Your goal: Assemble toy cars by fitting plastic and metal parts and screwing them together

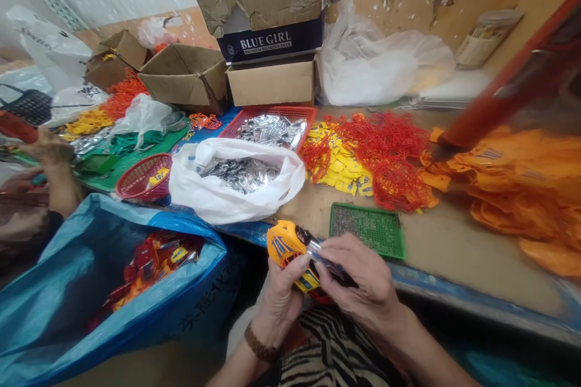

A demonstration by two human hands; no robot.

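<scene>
An orange and yellow toy car body (pixel 282 242) with blue markings is held low in front of me, over my lap. My left hand (pixel 282 293) wraps round it from below, thumb on its side. My right hand (pixel 358 278) is closed on a shiny silver and dark part (pixel 324 257) that lies against the car body. Just beyond my hands lies a green tray (pixel 399 236) of small metal pieces. Behind the car body, a white plastic bag (pixel 200 196) holds silver parts (pixel 242 174).
A hanging red tool (pixel 508 78) slants down at the right, above orange shells (pixel 521 181). Red frames (pixel 390 145) and yellow pieces (pixel 340 163) cover the table middle. A blue sack (pixel 49 272) of car bodies stands at left, near another person's hand (pixel 52 148). Boxes (pixel 272 84) line the wall.
</scene>
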